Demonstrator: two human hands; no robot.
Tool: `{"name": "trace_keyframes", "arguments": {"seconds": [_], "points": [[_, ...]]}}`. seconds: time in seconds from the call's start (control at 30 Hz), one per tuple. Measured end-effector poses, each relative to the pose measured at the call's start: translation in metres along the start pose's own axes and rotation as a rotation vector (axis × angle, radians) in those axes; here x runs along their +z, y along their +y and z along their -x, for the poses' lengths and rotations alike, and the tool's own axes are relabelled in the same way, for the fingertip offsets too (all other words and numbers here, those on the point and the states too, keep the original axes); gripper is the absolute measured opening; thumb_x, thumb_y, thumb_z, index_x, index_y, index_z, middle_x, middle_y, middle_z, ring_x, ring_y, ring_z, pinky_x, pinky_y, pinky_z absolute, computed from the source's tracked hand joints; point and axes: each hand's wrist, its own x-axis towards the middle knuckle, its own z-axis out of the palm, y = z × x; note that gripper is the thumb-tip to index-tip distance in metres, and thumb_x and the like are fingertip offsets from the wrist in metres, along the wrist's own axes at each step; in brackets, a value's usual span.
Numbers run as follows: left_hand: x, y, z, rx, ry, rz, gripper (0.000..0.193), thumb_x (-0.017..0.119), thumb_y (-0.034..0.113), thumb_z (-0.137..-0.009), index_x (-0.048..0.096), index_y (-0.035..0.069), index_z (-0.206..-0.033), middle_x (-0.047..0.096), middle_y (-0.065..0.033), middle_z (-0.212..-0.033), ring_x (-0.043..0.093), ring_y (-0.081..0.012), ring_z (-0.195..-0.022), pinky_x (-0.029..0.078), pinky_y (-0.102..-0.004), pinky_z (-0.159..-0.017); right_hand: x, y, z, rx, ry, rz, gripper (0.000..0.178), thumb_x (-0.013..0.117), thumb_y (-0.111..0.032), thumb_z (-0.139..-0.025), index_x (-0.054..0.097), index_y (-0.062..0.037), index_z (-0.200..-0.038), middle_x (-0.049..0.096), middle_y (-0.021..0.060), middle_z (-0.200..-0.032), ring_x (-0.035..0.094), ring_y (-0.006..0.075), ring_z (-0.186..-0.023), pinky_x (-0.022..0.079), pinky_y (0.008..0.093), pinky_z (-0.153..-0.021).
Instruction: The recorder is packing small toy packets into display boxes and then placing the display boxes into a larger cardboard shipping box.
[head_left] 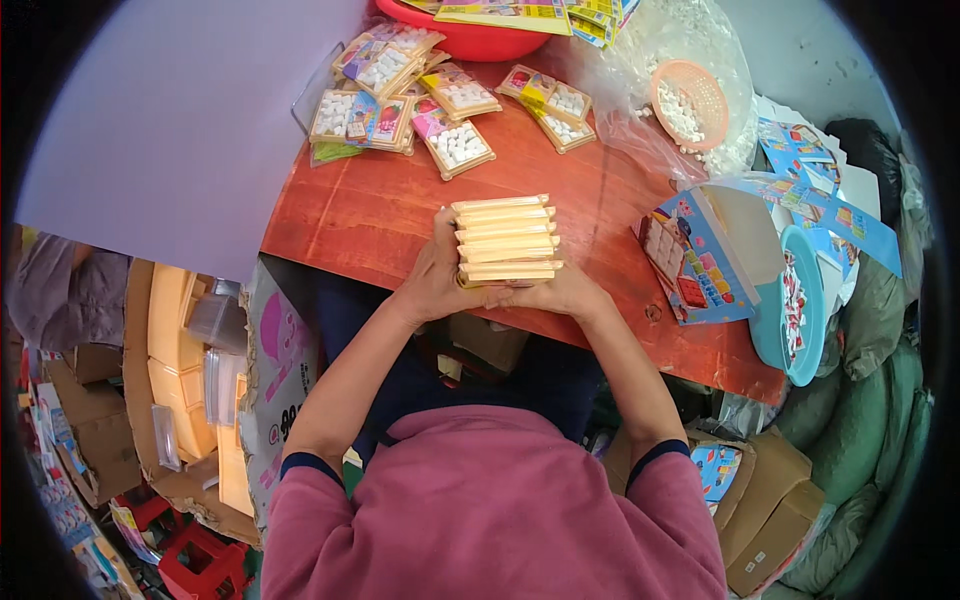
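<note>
Currently left hand (432,272) wraps the left edge of a stack of cream plastic-looking trays (507,243) at centre; right hand (562,292) cups only its near corner, so far-side trays might slip rightward. Eleven o'clock: cream packs of white pieces (459,145). Three: blue printed cardboard box (706,250), blocking the turquoise oval basin (767,338).

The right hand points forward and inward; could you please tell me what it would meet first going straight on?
The stack of cream packs, which the right hand touches; beyond it, a pack of white pieces looks next in line, though depth is unclear.
</note>
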Motion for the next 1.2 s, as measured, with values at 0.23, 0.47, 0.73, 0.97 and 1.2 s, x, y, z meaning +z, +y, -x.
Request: {"name": "trace_keyframes", "arguments": {"seconds": [0.23,0.47,0.73,0.97,1.2], "points": [[-0.002,0.01,-0.005,-0.046,0.065,0.102,0.091,0.086,0.031,-0.062,0.029,0.005,-0.127,0.048,-0.0131,-0.118,0.051,-0.0249,-0.11,0.043,-0.0366,-0.093,-0.002,-0.008,-0.005,0.087,0.075,-0.179,0.074,0.082,-0.034,-0.062,0.05,-0.0076,-0.124,0.052,0.0128,-0.126,0.049,0.0285,-0.116,0.041,0.0413,-0.096],[0.018,0.057,-0.029,0.044,-0.052,0.363,0.116,0.09,0.039,-0.049,0.024,0.006,-0.14,0.032,-0.0199,-0.142,0.035,-0.0326,-0.131,0.029,-0.0431,-0.107,-0.014,-0.046,0.055,0.181,0.374,-0.316,0.089,0.085,-0.031,-0.059,0.039,-0.0014,-0.129,0.06,0.015,-0.111,0.058,0.0231,-0.105,0.046,0.0348,-0.09],[0.085,0.131,-0.137,0.513,-0.228,0.035,0.104,0.079,0.046,-0.062,0.026,0.005,-0.142,0.034,-0.0177,-0.142,0.03,-0.0356,-0.134,0.026,-0.0508,-0.107,-0.105,-0.096,0.208,-0.291,1.324,-0.285,0.067,0.071,-0.025,-0.072,0.042,-0.0026,-0.128,0.055,0.0093,-0.119,0.053,0.0241,-0.113,0.042,0.0422,-0.099],[0.141,0.149,-0.166,0.678,-0.203,-0.476,0.06,0.071,0.022,-0.073,0.046,0.01,-0.127,0.052,-0.0081,-0.114,0.044,-0.0298,-0.12,0.026,-0.0634,-0.099,-0.171,-0.059,0.227,0.003,1.472,-0.242,0.034,0.069,0.001,-0.073,0.058,-0.0006,-0.104,0.064,0.0052,-0.093,0.063,0.0158,-0.085,0.052,0.0285,-0.077],[0.158,0.146,-0.16,0.749,0.019,-0.515,0.018,0.057,0.011,-0.077,0.059,0.012,-0.095,0.052,-0.0018,-0.083,0.056,-0.0214,-0.085,0.03,-0.0613,-0.099,-0.162,-0.014,0.195,0.104,1.277,-0.385,0.05,0.078,-0.001,-0.066,0.053,0.0018,-0.11,0.064,0.0094,-0.095,0.063,0.0166,-0.089,0.052,0.0304,-0.079]]}}
